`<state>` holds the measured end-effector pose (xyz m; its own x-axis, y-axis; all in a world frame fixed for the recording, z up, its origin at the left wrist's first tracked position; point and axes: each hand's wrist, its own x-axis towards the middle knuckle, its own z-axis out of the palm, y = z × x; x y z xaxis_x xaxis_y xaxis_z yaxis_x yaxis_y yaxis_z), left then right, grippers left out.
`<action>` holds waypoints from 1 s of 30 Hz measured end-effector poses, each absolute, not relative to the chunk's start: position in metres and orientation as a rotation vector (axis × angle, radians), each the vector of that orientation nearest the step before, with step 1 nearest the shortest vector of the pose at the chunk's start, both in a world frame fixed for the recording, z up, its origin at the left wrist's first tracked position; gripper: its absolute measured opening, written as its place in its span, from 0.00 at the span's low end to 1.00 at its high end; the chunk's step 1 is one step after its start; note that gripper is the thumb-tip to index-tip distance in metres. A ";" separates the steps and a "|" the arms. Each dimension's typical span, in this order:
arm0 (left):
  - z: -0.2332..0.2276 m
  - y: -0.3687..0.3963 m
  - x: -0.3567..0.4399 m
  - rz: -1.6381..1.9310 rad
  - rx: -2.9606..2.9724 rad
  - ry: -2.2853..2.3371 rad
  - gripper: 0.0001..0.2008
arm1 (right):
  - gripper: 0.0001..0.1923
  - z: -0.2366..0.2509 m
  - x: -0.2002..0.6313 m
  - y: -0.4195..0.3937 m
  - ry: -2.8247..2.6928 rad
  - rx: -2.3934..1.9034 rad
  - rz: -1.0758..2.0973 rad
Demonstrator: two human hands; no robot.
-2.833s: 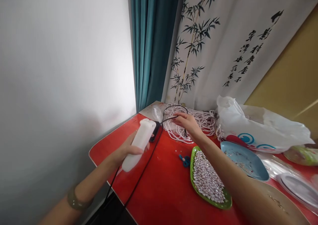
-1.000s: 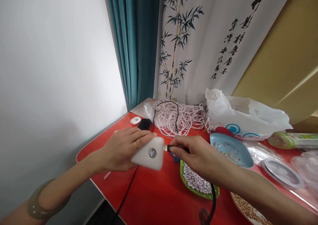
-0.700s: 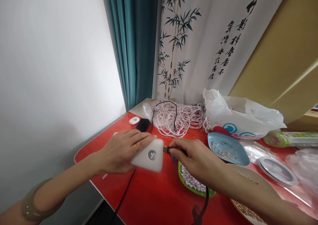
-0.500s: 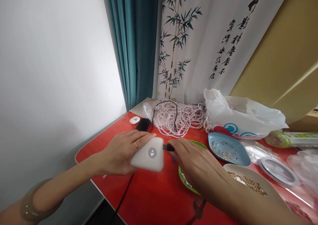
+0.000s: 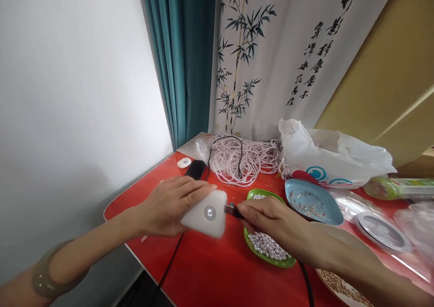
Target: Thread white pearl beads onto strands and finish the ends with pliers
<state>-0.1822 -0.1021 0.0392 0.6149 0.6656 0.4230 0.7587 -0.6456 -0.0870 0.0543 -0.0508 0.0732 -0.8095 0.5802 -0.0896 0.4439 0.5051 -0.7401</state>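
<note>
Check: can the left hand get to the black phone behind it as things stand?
Probably not freely: the left hand is wrapped on the white device. The black phone lies close behind on bare table, nothing between.

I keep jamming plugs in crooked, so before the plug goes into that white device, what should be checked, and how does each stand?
1. Device held firm: ok, the left hand grips the white device just above the red table.
2. Plug gripped: ok, the right hand pinches the USB plug.
3. Plug aimed at the device's side: ok, its metal tip points there.
4. Plug seated: not ok, metal still shows.
5. Port position: cannot tell, hidden.
6. Cable slack: cannot tell, the black cable runs out of view.
</note>
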 end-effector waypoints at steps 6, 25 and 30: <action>0.042 -0.102 -0.178 -0.455 -2.632 -1.150 0.33 | 0.22 0.081 0.054 -0.054 -2.582 -0.908 1.245; 0.045 -0.107 -0.176 -0.349 -2.589 -1.153 0.32 | 0.21 0.067 0.050 -0.053 -2.681 -0.975 0.856; 0.047 -0.109 -0.171 -0.335 -2.569 -1.148 0.33 | 0.19 0.064 0.048 -0.058 -2.666 -0.895 0.782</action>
<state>-0.1709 -0.1088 0.0470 0.6525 0.6813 0.3318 0.7529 -0.6327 -0.1814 0.0484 -0.0580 0.0636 -0.7896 0.6123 0.0398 0.4938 0.6727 -0.5510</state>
